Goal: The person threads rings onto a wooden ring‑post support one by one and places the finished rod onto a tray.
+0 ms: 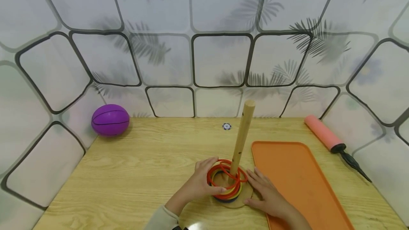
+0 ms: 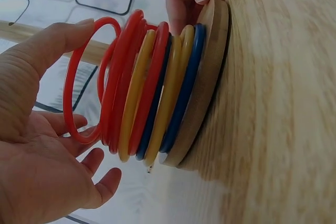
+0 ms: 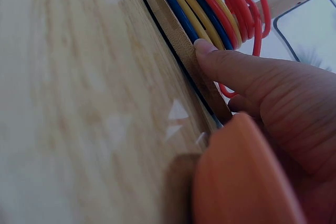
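Observation:
A pale wooden post (image 1: 243, 137) rises from a round wooden base (image 1: 237, 200). Red, yellow and blue rings (image 2: 123, 77) are stacked round it, with loose red rings (image 1: 243, 178) tilted on top. My left hand (image 1: 202, 180) spans the near-left side of the stack; its thumb touches a red ring (image 2: 68, 90), while the other fingers lie loosely spread beside the stack. On the base's right side rests my right hand (image 1: 270, 198), fingers fairly straight along the rim. Its thumb (image 3: 231, 69) presses the edge beside the lowest blue ring. Part of the right fingertips is hidden in the right wrist view.
An orange tray (image 1: 289, 173) lies right of the base, partly under my right forearm. Behind are a blue-white chip (image 1: 227, 126) and, at the left, a purple ball (image 1: 110, 120). A pink pump (image 1: 324, 132) with a black end lies by the right wall.

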### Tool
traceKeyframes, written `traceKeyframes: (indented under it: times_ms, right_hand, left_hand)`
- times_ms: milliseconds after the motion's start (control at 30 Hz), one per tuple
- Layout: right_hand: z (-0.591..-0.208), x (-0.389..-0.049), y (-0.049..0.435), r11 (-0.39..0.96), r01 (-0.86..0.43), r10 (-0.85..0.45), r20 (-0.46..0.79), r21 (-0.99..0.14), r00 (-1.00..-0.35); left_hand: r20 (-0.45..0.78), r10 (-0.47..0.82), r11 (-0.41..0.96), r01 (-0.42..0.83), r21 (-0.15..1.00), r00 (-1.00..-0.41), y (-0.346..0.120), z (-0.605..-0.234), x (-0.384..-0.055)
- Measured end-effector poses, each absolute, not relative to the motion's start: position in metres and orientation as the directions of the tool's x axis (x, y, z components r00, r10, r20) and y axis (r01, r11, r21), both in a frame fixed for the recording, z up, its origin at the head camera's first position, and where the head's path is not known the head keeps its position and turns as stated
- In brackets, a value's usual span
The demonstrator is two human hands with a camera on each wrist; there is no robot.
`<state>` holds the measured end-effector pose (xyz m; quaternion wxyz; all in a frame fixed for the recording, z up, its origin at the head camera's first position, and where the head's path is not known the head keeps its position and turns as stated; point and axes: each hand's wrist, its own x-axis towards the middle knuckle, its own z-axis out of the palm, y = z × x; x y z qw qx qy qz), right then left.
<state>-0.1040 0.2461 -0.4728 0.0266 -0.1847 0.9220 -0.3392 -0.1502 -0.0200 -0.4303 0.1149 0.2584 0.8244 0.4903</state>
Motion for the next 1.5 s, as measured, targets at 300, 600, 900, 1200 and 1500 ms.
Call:
traceKeyframes:
  times_ms: [300, 600, 900, 1200, 1500]
  right_hand:
    - [-0.473, -0.100, 0.247, 0.707, -0.318, -0.346, 0.083, -0.631, -0.934]
    - [-0.471, -0.104, 0.247, 0.708, -0.294, -0.353, 0.039, -0.642, -0.935]
    - [-0.468, -0.108, 0.249, 0.681, -0.314, -0.362, 0.068, -0.662, -0.930]
    - [-0.454, -0.105, 0.276, 0.674, -0.313, -0.331, 0.106, -0.670, -0.938]
    - [-0.444, -0.101, 0.339, 0.774, -0.324, -0.258, 0.197, -0.544, -0.946]
  left_hand:
    - [0.076, 0.548, 0.378, 0.328, 0.866, -0.833, -0.019, -0.440, -0.150]
    - [0.054, 0.555, 0.363, 0.300, 0.882, -0.830, -0.021, -0.443, -0.152]
    - [0.203, 0.508, 0.267, 0.377, 0.887, -0.837, -0.008, -0.418, -0.151]
    - [0.383, 0.496, 0.087, 0.484, 0.871, -0.779, 0.021, -0.390, -0.153]
    - [0.368, 0.423, 0.044, 0.425, 0.904, -0.828, 0.031, -0.393, -0.156]
